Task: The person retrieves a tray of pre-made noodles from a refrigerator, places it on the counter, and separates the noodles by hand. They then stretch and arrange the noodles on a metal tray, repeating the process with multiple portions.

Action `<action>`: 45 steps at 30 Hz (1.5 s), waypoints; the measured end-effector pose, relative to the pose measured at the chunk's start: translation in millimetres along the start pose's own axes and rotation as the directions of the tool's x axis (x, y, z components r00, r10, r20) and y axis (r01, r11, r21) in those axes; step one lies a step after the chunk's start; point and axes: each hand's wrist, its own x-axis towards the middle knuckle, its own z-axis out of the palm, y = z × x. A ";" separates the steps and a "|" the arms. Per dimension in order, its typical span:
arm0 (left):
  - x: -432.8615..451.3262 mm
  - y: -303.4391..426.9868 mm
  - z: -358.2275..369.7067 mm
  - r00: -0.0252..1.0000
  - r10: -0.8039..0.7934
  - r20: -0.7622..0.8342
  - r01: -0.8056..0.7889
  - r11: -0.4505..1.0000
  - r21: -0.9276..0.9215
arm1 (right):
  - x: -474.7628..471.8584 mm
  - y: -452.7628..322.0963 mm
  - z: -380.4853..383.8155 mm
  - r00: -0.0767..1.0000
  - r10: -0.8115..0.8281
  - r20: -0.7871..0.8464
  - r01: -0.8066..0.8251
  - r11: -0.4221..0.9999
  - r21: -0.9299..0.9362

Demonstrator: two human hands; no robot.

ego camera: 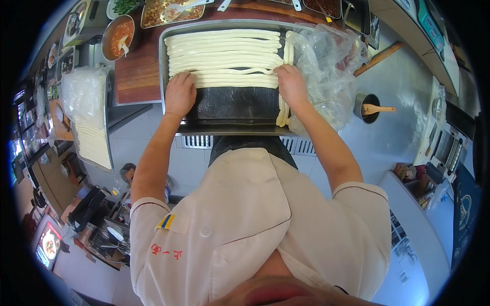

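Long pale dough strips (226, 57) lie side by side across a dark metal tray (229, 105), its near part bare. My left hand (182, 91) is at the left ends of the strips, fingers curled down by the tray's left wall; its fingertips are hidden. At the right ends, my right hand (291, 84) has its thumb and fingers on the end of one strip, which bends slightly and stands a little apart from its neighbours. More dough strips (282, 111) run lengthwise along the tray's right side, partly under my right hand.
Crumpled clear plastic sheeting (325, 72) covers the tray's right edge. Beyond the tray stand a bowl of red sauce (121, 38) and a tray of chopped filling (153, 13). At right are a wooden rolling pin (379, 59) and a metal pot (360, 109); at left, another dough tray (109, 145).
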 end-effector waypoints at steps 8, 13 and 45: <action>-6.3 -15.4 -4.3 1.000 -0.003 -0.011 0.003 1.000 0.029 | 4.9 -17.8 -6.9 0.998 -0.063 -0.028 0.060 0.995 -0.077; 14.1 22.0 15.3 0.994 0.089 0.057 -0.081 0.990 -0.118 | 9.3 -34.6 10.2 0.993 -0.120 0.014 0.120 0.993 -0.006; 83.3 119.2 57.5 0.936 0.326 0.134 -0.288 0.927 -0.239 | -9.1 -31.9 -6.3 0.976 0.195 -0.102 -0.175 0.969 0.175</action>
